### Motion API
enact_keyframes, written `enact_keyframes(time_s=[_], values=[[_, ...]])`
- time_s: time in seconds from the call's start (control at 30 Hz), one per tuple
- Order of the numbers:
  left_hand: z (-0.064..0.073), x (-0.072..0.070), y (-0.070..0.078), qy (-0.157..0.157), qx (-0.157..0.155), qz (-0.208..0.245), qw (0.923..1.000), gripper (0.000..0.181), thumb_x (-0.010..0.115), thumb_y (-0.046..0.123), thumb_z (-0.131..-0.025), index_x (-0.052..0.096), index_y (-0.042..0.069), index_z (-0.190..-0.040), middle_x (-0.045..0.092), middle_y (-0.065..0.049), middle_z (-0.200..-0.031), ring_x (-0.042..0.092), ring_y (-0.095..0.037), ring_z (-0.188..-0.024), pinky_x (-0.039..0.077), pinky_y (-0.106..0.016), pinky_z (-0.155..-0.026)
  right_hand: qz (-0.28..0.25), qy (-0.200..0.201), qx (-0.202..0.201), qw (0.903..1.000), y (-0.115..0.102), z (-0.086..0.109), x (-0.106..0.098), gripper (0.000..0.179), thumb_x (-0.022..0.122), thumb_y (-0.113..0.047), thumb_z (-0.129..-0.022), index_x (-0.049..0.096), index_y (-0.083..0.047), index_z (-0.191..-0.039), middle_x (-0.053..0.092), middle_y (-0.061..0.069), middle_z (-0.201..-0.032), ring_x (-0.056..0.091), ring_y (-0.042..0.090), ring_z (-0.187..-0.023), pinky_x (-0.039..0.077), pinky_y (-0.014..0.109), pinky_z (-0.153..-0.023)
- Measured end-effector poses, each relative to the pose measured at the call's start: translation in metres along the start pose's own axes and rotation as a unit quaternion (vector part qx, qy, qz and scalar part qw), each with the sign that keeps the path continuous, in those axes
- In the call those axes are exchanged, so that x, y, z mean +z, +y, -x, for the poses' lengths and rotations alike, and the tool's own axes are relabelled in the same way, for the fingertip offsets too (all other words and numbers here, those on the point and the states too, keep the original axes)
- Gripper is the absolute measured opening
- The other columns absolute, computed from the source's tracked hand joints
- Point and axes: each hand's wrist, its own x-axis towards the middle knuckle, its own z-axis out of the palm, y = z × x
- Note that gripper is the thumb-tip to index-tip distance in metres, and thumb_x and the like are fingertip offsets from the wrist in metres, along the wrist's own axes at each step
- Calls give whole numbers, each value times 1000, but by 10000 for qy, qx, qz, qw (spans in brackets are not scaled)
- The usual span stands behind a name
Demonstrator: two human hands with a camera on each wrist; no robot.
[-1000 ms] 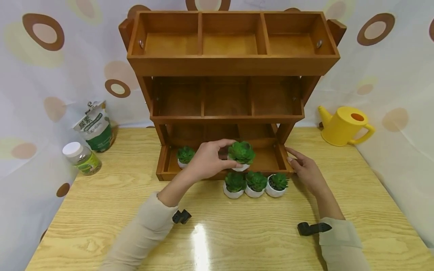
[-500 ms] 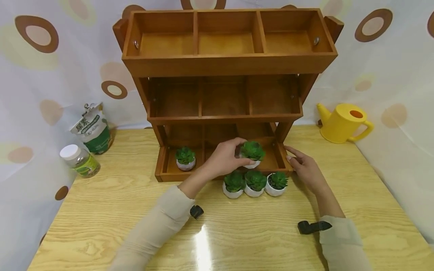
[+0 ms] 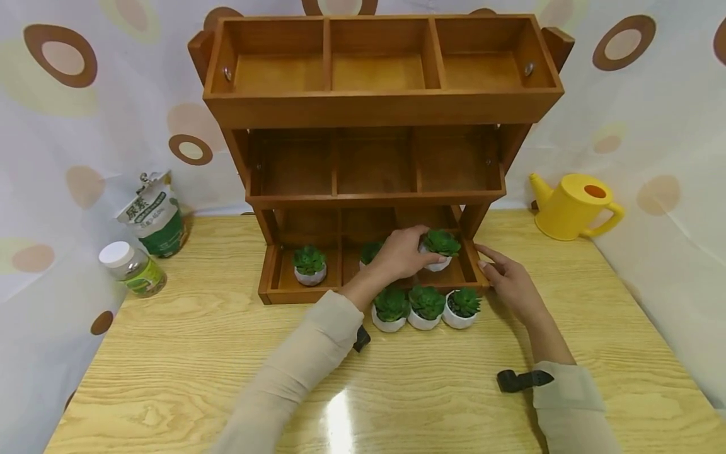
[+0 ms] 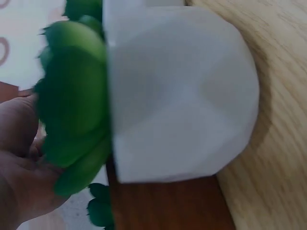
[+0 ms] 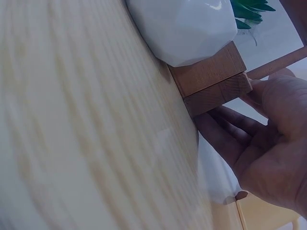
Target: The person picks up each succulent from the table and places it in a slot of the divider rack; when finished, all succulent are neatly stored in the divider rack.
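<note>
In the head view my left hand (image 3: 403, 252) pinches a small potted succulent (image 3: 439, 249) by its white pot, over the right compartment of the bottom tier of a brown wooden plant stand (image 3: 386, 110). My right hand (image 3: 513, 280) touches the outer right side of that tier with its fingers near the front corner, as the right wrist view also shows. One succulent (image 3: 310, 265) stands in the left compartment. Another succulent (image 3: 370, 252) in the middle compartment is partly hidden by my left hand. In the left wrist view a white pot (image 4: 182, 96) fills the middle.
Three potted succulents (image 3: 426, 308) stand in a row on the table (image 3: 198, 366), just before the stand. At left are a green and white bag (image 3: 155, 217) and a white-capped jar (image 3: 133, 270). A yellow watering can (image 3: 573, 208) stands at right.
My left hand has carried the succulent rightward, from over the middle compartment to over the right one. A succulent now shows in the middle compartment behind the hand. My right hand has stayed put.
</note>
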Motion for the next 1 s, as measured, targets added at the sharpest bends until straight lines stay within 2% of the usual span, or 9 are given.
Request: enact_keyframes(time_s=[0.1, 0.2, 0.4, 0.53, 0.7, 0.83, 0.93, 1.0], values=[[-5, 5, 0, -35, -64, -211, 9998, 71, 70, 45, -95, 46, 10, -152, 57, -8, -148, 58, -25, -132, 50, -39, -107, -47, -33, 45, 10000, -1, 0, 1, 54, 38, -43, -110, 33, -26, -160, 60, 26, -140, 64, 38, -122, 50, 49, -103], [-10, 10, 1, -95, -1, -407, 9991, 71, 70, 45, -95, 46, 9, -152, 57, -9, -148, 59, -26, -132, 50, -38, -108, -47, -26, 77, 10000, -1, -1, 1, 54, 38, -44, -110, 33, -26, -160, 59, 25, -141, 65, 38, -121, 50, 51, -103], [-15, 20, 5, -278, -41, -729, 9969, 69, 69, 44, -95, 47, 10, -151, 56, -7, -149, 58, -23, -133, 50, -35, -107, -28, -15, 45, 10000, -1, -2, 1, 54, 39, -45, -109, 34, -26, -160, 61, 26, -138, 68, 36, -117, 55, 34, -93], [-17, 24, 8, -349, -134, -850, 9957, 66, 69, 42, -96, 47, 11, -151, 56, -6, -148, 58, -23, -132, 50, -36, -107, -32, 7, -5, 10000, 0, 0, 0, 54, 39, -44, -109, 34, -26, -160, 60, 26, -139, 67, 37, -118, 56, 30, -90], [-17, 28, 9, -394, -241, -942, 9945, 66, 68, 43, -97, 46, 13, -151, 57, -6, -148, 59, -23, -131, 50, -36, -107, -12, -15, 1, 10000, -1, 0, 1, 54, 38, -45, -109, 33, -27, -160, 59, 26, -140, 65, 37, -120, 56, 41, -96], [-16, 28, 9, -414, -350, -897, 9945, 66, 69, 41, -96, 46, 14, -152, 58, -5, -147, 60, -22, -130, 51, -36, -105, -9, -44, 69, 10000, -1, -1, 2, 54, 38, -44, -110, 32, -27, -160, 56, 27, -143, 62, 39, -125, 50, 54, -104], [-14, 27, 10, -382, -421, -817, 9950, 65, 71, 39, -95, 48, 17, -152, 59, -4, -146, 60, -22, -129, 52, -36, -104, 36, -21, 123, 9999, 0, -1, 0, 54, 38, -44, -110, 33, -28, -160, 56, 27, -143, 61, 40, -125, 47, 57, -106], [-13, 26, 10, -328, -458, -759, 9955, 65, 72, 37, -95, 48, 18, -152, 61, -3, -144, 61, -22, -128, 53, -36, -103, 53, -7, 115, 9999, -1, -1, 0, 53, 39, -44, -110, 33, -27, -160, 57, 27, -142, 63, 40, -123, 49, 54, -104]])
